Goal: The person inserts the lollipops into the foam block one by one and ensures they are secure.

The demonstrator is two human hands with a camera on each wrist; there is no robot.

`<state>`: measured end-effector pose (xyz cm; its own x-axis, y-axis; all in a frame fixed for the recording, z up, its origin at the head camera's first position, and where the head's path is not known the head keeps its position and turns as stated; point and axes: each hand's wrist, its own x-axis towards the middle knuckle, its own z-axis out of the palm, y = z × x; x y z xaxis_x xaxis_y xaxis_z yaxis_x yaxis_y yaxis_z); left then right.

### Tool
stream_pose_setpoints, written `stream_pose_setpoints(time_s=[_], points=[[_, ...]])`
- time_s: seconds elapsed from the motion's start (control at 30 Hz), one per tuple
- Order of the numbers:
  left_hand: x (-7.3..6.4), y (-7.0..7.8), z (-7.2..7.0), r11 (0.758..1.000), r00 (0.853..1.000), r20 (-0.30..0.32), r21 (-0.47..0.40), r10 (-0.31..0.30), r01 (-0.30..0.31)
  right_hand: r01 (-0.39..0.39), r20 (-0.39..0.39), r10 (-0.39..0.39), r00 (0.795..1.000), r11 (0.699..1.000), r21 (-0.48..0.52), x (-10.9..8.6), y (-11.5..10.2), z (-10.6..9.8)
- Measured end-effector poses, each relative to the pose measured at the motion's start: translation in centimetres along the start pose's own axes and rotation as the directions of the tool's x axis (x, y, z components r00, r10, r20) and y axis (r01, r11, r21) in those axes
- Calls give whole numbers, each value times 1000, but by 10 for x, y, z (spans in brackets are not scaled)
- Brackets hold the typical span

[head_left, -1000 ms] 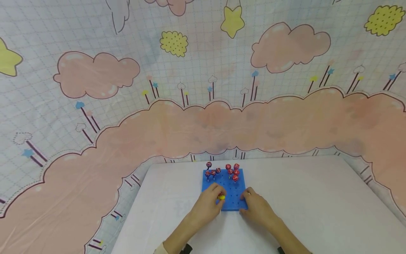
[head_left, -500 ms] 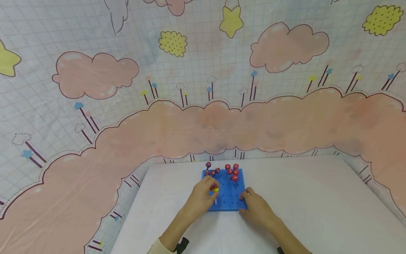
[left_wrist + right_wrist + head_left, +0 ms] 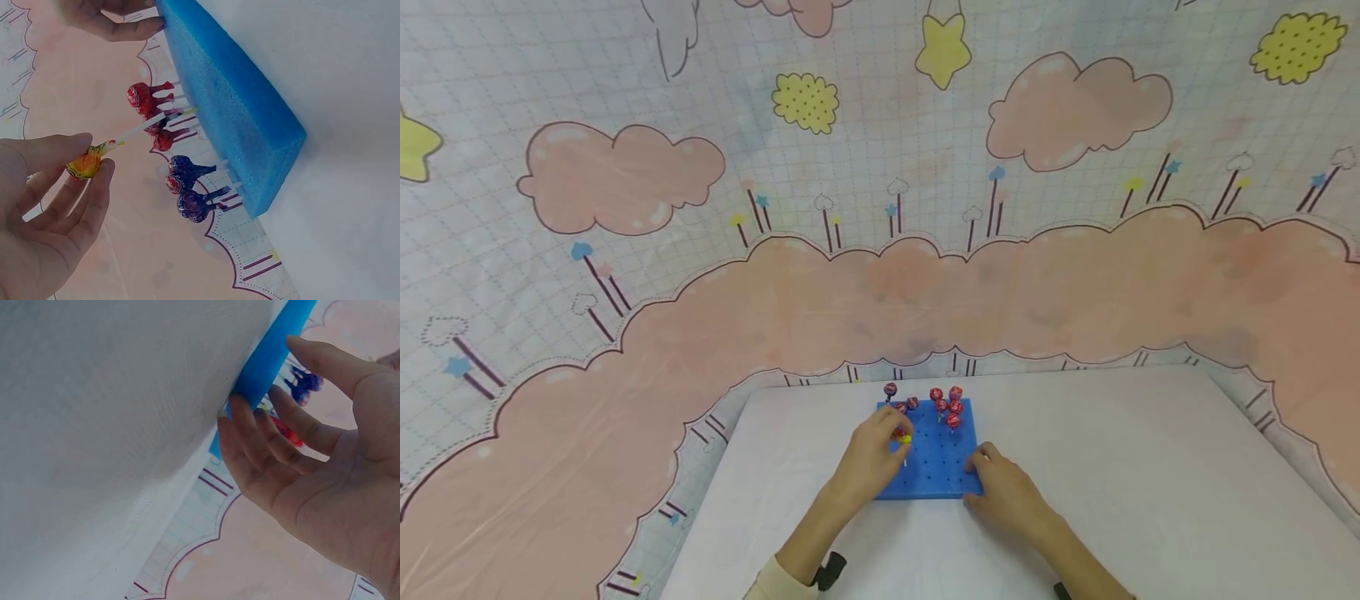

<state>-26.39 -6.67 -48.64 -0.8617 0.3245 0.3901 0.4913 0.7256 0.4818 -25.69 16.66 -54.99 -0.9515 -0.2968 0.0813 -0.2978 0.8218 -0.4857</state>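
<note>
My left hand (image 3: 867, 458) pinches a yellow-wrapped lollipop (image 3: 85, 165) by its head between thumb and fingers. Its white stick points down toward the blue foam board (image 3: 934, 468), over the board's left part. Rows of small holes dot that board. In the head view, red-wrapped lollipops (image 3: 954, 407) stand in its back right area. Purple-wrapped lollipops (image 3: 190, 206) stand at the back left, partly hidden behind my left hand in the head view. My right hand (image 3: 1003, 492) rests at the board's front right corner, fingers loosely bent and fingertips against its edge (image 3: 250, 381).
A white table (image 3: 1097, 450) carries the board near its middle. Behind the table hangs a cloth (image 3: 850, 308) printed with clouds and stars. A dark camera strap (image 3: 831, 572) sits on the left wrist.
The left hand has carried the yellow lollipop leftward and back across the board, from its middle to its left side. The right hand stays at the same corner.
</note>
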Motion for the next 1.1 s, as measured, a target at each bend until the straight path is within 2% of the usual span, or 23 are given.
stream_pose_setpoints(time_s=[0.47,0.67,0.87,1.1], points=[[9,-6,-2,1000,1000,-25,21,-5,5,1,-3,-1,1000,1000,-8,1,-1,1],[12,-13,-1,999,999,-52,31,10,-8,-7,3,7,1000,1000,-5,0,-2,0],[16,-20,1,1000,997,-80,5,17,-17,0,1,0,1000,1000,-7,0,0,1],[21,-25,5,999,994,-104,25,23,-21,-2,0,2,1000,1000,0,0,1,0]])
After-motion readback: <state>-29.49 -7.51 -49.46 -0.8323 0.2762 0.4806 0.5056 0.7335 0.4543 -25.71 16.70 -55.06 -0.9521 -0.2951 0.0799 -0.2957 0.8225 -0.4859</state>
